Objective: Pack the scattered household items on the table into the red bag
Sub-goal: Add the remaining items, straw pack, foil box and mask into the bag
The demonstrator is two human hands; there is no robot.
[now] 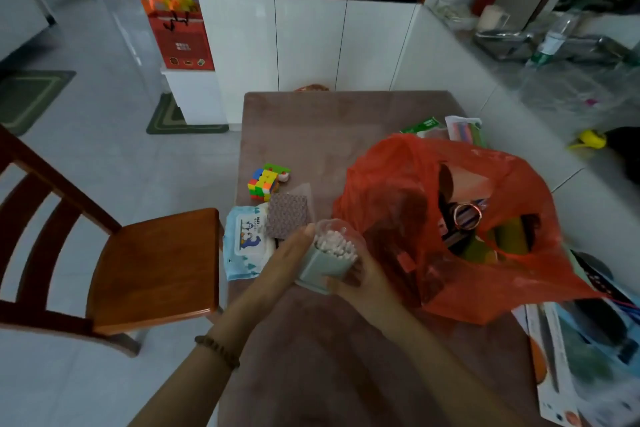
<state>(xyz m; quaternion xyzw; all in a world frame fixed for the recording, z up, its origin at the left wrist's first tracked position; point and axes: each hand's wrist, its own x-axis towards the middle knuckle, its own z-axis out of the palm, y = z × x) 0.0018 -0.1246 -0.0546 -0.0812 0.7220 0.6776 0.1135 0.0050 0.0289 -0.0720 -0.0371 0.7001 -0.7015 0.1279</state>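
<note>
Roughly midway: red bag (391, 177) partly filled; my left hand (284, 260) and right hand (363, 284) grip the swab box (327, 263); cube (265, 184), wipes (242, 243) unpacked.

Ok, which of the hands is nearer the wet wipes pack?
Left. The left hand holds the cotton swab box beside the wet wipes pack; the right hand grips its far side, toward the red bag.
</note>
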